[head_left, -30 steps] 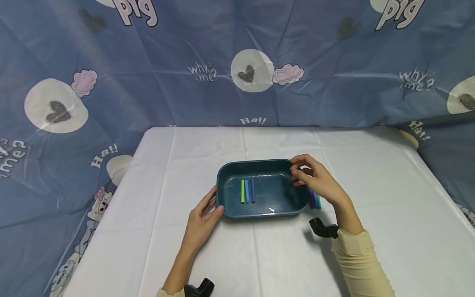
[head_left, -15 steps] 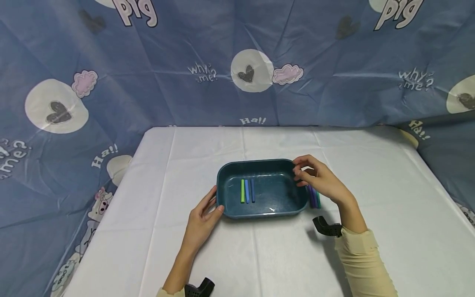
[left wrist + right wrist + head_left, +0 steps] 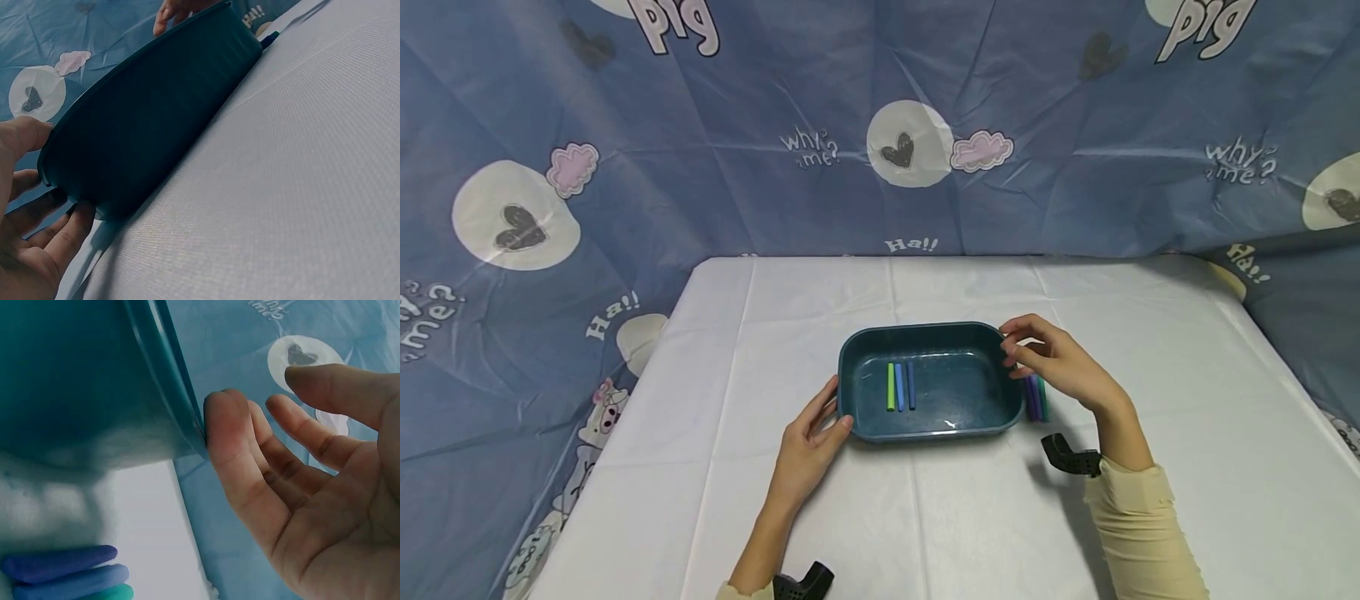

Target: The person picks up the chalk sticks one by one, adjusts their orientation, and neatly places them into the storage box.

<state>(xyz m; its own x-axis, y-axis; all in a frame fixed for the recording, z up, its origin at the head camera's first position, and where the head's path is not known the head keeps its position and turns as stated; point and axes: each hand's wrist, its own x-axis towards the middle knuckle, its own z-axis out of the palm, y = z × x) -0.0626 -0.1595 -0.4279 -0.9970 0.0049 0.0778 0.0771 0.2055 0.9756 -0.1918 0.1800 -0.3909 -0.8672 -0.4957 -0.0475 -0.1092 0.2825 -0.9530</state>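
A dark teal, rounded rectangular plastic tray point(image 3: 966, 387) stands on the white cloth. Inside it, toward the left, lie a green stick point(image 3: 891, 387), a light blue stick point(image 3: 900, 387) and a dark blue stick point(image 3: 912, 385), side by side. My left hand point(image 3: 808, 450) holds the tray's left end, thumb at the near corner and fingers along the side. My right hand point(image 3: 1060, 364) is beside the tray's right rim, fingers loosely bent; in the right wrist view nothing sits between thumb and fingers, and a fingertip appears to touch or nearly touch the rim.
Several coloured sticks, purple point(image 3: 62, 562), blue point(image 3: 75, 583) and teal point(image 3: 115, 592), lie on the cloth against the tray's right side, partly under my right hand. A white cloth point(image 3: 790, 333) covers the table. Behind hangs a blue printed curtain point(image 3: 737, 200).
My right hand has shifted slightly to the right, from over the tray's right end to its rim. The left hand, the tray and the sticks stay where they were.
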